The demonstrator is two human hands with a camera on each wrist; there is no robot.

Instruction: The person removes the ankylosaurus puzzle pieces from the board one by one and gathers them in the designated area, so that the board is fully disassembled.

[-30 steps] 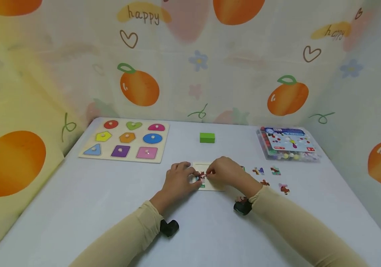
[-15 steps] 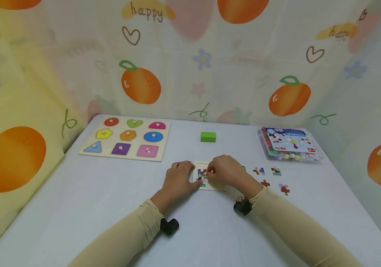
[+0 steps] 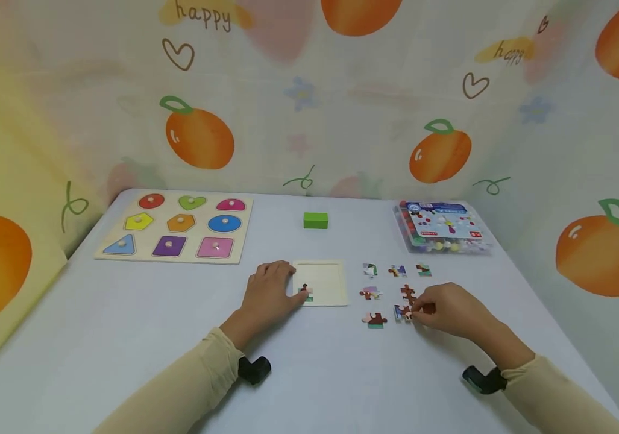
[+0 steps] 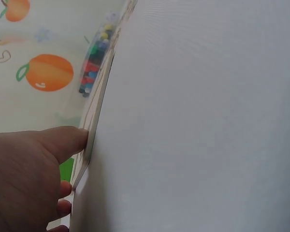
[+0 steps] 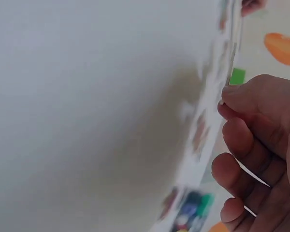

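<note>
A cream puzzle tray [image 3: 328, 283] lies flat on the table with one jigsaw piece [image 3: 309, 295] in its near left corner. My left hand [image 3: 268, 295] holds the tray at its left end, thumb on the near corner and fingers at the far corner. Farther right, my right hand [image 3: 452, 310] pinches a blue, white and brown jigsaw piece [image 3: 402, 313] between thumb and forefinger, just above the table. The right wrist view shows that piece edge-on. Near it lie loose pieces, including a brown one [image 3: 408, 293] and a brown-and-green one [image 3: 375, 320].
More loose pieces, such as a white one [image 3: 370, 270], lie right of the tray. Behind stand a green block [image 3: 316, 220] and a clear box of beads [image 3: 442, 228]. A shape board [image 3: 149, 232] with knobbed shapes lies at the back left. A printed curtain [image 3: 298, 132] surrounds the table.
My right hand has moved from over the tray to the right with a piece, and the tray shows fewer pieces. My left hand has stayed at the tray's left end. The view has turned slightly right.
</note>
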